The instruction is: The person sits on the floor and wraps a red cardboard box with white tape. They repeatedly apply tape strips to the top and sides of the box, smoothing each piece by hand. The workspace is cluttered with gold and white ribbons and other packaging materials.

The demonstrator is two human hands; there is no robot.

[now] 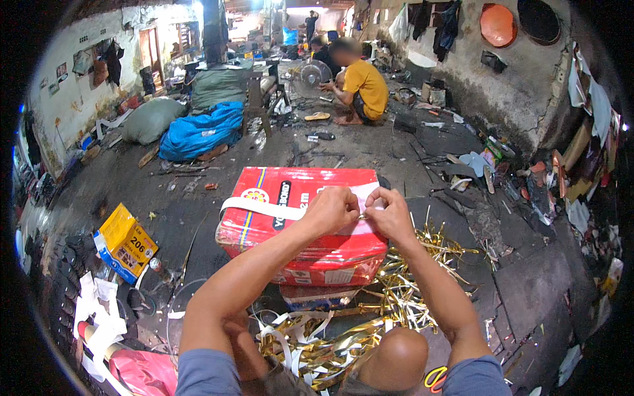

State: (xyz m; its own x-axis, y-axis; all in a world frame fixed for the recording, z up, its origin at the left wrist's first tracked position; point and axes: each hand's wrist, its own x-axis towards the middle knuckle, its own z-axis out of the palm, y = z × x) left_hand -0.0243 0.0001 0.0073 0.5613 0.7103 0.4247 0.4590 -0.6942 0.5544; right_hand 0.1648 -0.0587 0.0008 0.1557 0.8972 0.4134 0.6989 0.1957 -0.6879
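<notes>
In front of me stands a red box (254, 230) with printed sides, and both my hands are over its top. My left hand (332, 211) is closed in a pinch, fingertips meeting those of my right hand (389, 214), which pinches too. A tiny gold-coloured bit shows between the fingertips, too small to name. A white strip (264, 207) loops over the box's left edge and runs under my left hand, where its end is hidden. Beside the fingers lies a pale pink patch (363, 191), a sheet or part of the box's print; I cannot tell which.
Shiny gold strips (422, 277) heap around the box and my knees. Left are a yellow carton (127, 243), white scraps (99, 317) and pink material (142, 371). Farther off, a person in yellow (365, 86) squats by a fan (310, 79), near a blue tarp bundle (201, 131). Debris lines the right wall.
</notes>
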